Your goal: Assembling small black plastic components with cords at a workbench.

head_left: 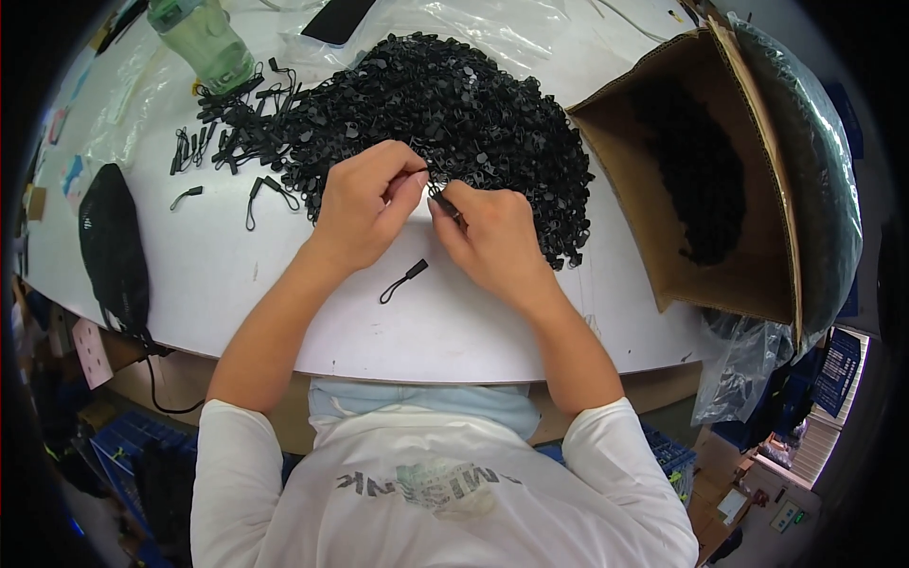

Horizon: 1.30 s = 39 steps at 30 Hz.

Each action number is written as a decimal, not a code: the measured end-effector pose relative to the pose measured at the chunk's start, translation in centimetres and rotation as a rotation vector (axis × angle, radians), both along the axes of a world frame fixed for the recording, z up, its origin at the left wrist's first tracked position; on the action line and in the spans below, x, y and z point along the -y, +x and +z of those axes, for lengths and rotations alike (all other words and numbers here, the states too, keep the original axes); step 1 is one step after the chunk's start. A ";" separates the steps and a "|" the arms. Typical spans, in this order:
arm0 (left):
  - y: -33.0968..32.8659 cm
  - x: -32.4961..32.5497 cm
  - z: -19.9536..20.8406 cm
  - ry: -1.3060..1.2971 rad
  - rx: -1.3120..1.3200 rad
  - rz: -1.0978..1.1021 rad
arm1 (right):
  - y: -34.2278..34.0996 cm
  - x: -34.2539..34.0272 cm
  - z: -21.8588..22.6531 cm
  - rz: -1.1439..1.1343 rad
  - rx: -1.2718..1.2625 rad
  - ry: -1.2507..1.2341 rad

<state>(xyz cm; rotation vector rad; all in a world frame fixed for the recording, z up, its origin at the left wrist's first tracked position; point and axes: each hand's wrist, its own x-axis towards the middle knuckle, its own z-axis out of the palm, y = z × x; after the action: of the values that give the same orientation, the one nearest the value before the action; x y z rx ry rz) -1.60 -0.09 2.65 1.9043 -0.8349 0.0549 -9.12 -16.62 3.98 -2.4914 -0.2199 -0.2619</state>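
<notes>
My left hand [365, 204] is closed in a pinch, its thumb and forefinger together on a tiny dark piece that is mostly hidden. Right beside it, my right hand [492, 232] grips a black cord zipper pull [447, 206] between thumb and fingers, its thin loop toward the left fingertips. Behind both hands spreads a large heap of small black plastic pieces [436, 104]. One loose zipper pull [404, 281] lies on the white table [454, 331] just below the hands. More looped pulls [241, 133] are gathered at the heap's left side.
On the right, a tipped cardboard box [625, 189] holds more black pieces and has a clear plastic bag [805, 142] around it. A greenish clear bottle [204, 47] stands far left. A black pouch [114, 246] lies at the left edge, and a dark flat object [338, 19] farther back.
</notes>
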 end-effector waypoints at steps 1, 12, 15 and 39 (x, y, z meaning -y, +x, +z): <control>-0.1 0.1 0.0 -0.069 -0.160 -0.066 | 0.0 0.1 0.1 0.000 0.013 0.029; -1.4 1.0 0.2 -0.268 0.041 -0.153 | -0.1 0.9 1.1 0.072 -0.162 0.332; -0.2 0.7 0.1 -0.277 0.241 -0.065 | 0.0 0.6 1.0 0.062 -0.315 0.636; 3.2 -1.6 0.3 -0.051 0.103 -0.215 | 0.2 1.4 0.6 0.211 0.146 0.025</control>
<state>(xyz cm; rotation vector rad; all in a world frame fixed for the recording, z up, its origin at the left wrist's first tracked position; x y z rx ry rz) 1.64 1.54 3.00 1.7655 -1.0942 0.0429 -8.95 -18.02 4.62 -2.4020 -0.5328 -0.3551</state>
